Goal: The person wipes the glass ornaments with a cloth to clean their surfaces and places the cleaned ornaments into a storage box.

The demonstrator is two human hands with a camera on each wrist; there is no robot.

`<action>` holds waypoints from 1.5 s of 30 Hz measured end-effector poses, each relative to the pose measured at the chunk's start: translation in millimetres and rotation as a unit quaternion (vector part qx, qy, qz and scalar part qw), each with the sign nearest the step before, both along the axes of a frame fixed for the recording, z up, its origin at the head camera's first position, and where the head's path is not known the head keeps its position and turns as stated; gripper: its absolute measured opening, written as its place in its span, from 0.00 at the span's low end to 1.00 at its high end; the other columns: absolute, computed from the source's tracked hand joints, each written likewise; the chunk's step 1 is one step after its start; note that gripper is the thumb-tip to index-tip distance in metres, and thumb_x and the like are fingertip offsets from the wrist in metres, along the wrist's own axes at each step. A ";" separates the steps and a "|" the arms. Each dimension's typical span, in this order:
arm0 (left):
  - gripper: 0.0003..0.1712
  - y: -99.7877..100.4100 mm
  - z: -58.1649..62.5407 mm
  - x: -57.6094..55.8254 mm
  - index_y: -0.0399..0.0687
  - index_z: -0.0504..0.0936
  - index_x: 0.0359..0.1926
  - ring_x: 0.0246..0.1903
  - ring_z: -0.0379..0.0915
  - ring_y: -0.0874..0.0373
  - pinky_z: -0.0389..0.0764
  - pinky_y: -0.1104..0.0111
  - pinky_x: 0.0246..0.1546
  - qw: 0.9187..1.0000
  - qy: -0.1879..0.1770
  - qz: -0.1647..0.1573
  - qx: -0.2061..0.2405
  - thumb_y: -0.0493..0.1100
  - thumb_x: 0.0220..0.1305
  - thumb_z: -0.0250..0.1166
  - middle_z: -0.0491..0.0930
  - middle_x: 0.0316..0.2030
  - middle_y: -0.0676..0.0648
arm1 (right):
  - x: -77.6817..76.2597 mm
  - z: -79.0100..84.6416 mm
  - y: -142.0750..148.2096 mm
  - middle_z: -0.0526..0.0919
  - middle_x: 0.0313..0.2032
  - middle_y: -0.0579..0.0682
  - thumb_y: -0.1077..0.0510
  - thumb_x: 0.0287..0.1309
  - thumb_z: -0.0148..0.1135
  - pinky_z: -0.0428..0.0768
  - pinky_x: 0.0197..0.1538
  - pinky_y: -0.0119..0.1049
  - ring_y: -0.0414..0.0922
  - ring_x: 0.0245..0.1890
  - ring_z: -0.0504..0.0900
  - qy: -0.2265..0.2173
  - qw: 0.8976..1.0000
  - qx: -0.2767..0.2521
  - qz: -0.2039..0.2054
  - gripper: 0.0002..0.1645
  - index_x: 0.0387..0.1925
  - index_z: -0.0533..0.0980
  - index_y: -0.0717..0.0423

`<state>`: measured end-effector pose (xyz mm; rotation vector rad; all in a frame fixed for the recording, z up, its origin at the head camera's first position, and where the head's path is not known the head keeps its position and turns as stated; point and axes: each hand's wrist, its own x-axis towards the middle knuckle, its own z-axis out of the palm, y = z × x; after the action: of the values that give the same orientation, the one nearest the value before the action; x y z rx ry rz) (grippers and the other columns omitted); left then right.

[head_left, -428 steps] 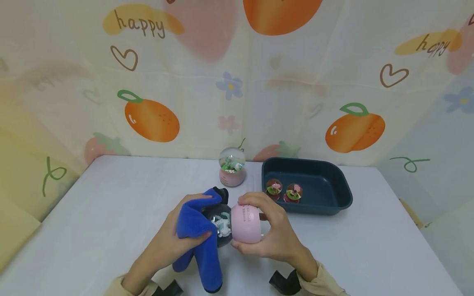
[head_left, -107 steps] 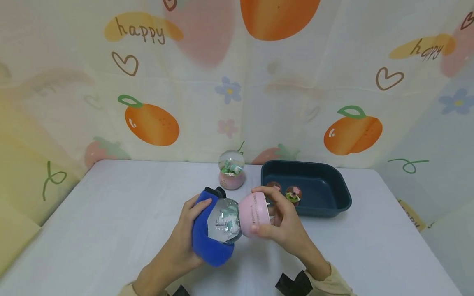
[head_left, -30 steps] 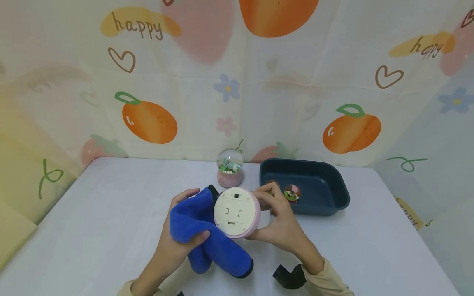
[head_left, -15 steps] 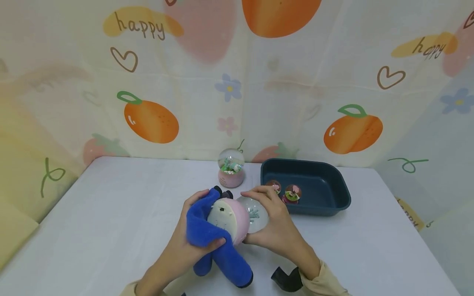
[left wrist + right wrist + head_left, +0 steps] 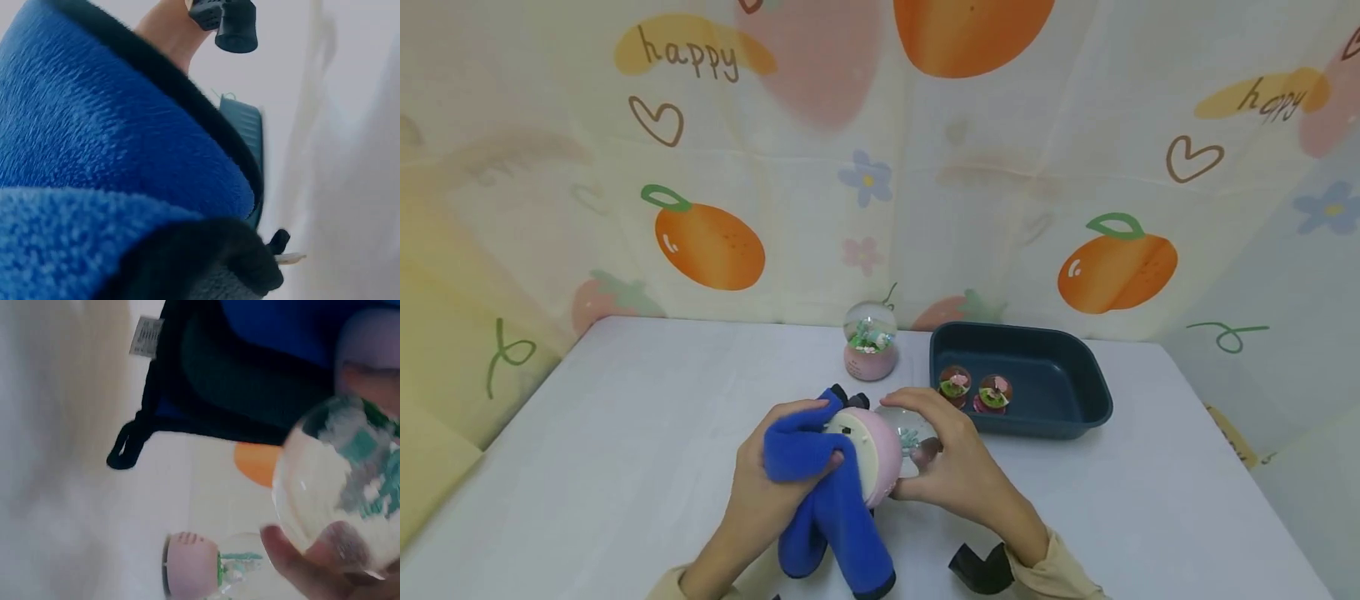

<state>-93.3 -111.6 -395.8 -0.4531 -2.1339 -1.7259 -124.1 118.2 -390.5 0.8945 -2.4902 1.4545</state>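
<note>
A pale backdrop (image 5: pixel 917 200) printed with oranges, hearts and the word "happy" rises behind a white-covered worktop (image 5: pixel 647 417). At the worktop's far right sits a dark teal tray (image 5: pixel 1045 387). Nearer the person, a blue cloth (image 5: pixel 842 508) edged in black is bunched in the left hand (image 5: pixel 756 483), whose thumb folds over it, while its lower ends trail downward. The right hand (image 5: pixel 958 471) curls its thumb and fingers around the clear ball of a tilted snow globe (image 5: pixel 886 454), held above the worktop between the two hands. Its pink base points leftward into the cloth, with part of the cream underside showing; how firmly the cloth presses there, I cannot tell. Behind them, just left of the tray, a similar pink-based globe (image 5: pixel 870 342) stands upright. Two small globes (image 5: pixel 994 390) stand side by side in the tray's near left corner. Smallest is a pale label (image 5: pixel 147 336) on the cloth's edge, seen from the right wrist, its print too blurred to read.
</note>
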 end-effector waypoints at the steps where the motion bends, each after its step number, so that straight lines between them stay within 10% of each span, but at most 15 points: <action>1: 0.28 -0.3 -0.3 -0.5 0.45 0.79 0.55 0.56 0.77 0.66 0.74 0.76 0.57 1.000 0.006 0.010 0.006 0.28 0.52 0.73 0.82 0.53 0.55 | 0.4 0.2 -0.1 0.76 0.60 0.42 0.59 0.32 0.84 0.83 0.44 0.37 0.42 0.59 0.73 -0.013 1.000 0.001 0.003 0.50 0.62 0.72 0.40; 8: 0.23 -3.9 0.4 -3.9 0.41 0.80 0.53 0.54 0.78 0.67 0.75 0.77 0.56 0.999 0.015 0.040 0.022 0.26 0.55 0.69 0.83 0.50 0.57 | 0.2 -0.4 -0.6 0.77 0.59 0.43 0.59 0.31 0.85 0.83 0.44 0.36 0.44 0.58 0.74 -0.011 1.000 -0.009 -0.004 0.50 0.61 0.73 0.39; 14: 0.41 -13.4 5.5 -4.7 0.55 0.70 0.65 0.60 0.72 0.67 0.74 0.70 0.58 0.996 -0.057 -0.065 -0.033 0.33 0.51 0.75 0.75 0.62 0.55 | -5.3 -3.0 4.2 0.80 0.58 0.43 0.58 0.28 0.86 0.79 0.57 0.40 0.43 0.60 0.75 0.052 0.998 -0.025 -0.011 0.49 0.59 0.76 0.44; 18: 0.47 -15.4 4.3 -4.2 0.59 0.65 0.69 0.61 0.71 0.64 0.74 0.64 0.58 0.989 -0.074 -0.117 -0.043 0.35 0.50 0.77 0.72 0.66 0.51 | -6.0 -3.5 6.8 0.79 0.58 0.46 0.61 0.28 0.85 0.82 0.48 0.36 0.44 0.60 0.75 0.055 0.998 -0.043 0.001 0.49 0.59 0.76 0.48; 31: 0.24 -12.8 4.1 -4.7 0.39 0.79 0.55 0.55 0.77 0.66 0.74 0.77 0.57 0.998 0.057 -0.034 -0.002 0.22 0.57 0.65 0.82 0.52 0.56 | -4.5 -3.5 6.2 0.78 0.56 0.50 0.64 0.30 0.84 0.82 0.29 0.35 0.44 0.48 0.75 0.028 0.996 -0.081 0.030 0.47 0.59 0.76 0.48; 40: 0.50 -18.9 7.2 -1.7 0.55 0.62 0.71 0.64 0.67 0.70 0.71 0.72 0.60 0.992 -0.021 -0.111 -0.064 0.32 0.49 0.75 0.69 0.68 0.53 | -6.3 -3.1 8.4 0.79 0.56 0.49 0.62 0.30 0.85 0.84 0.38 0.35 0.43 0.53 0.75 0.011 0.996 -0.089 0.014 0.48 0.59 0.75 0.50; 45: 0.49 -14.0 4.9 -1.2 0.56 0.64 0.71 0.65 0.67 0.68 0.70 0.73 0.62 0.993 -0.009 -0.099 -0.070 0.32 0.49 0.76 0.70 0.67 0.50 | -5.7 -2.7 8.5 0.79 0.57 0.47 0.60 0.31 0.85 0.85 0.44 0.36 0.44 0.53 0.75 -0.001 0.997 -0.078 0.012 0.47 0.59 0.75 0.46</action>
<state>-94.5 -125.6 -390.9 -0.7119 -2.2995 -1.6928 -129.8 126.7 -393.2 0.8979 -2.3363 1.6318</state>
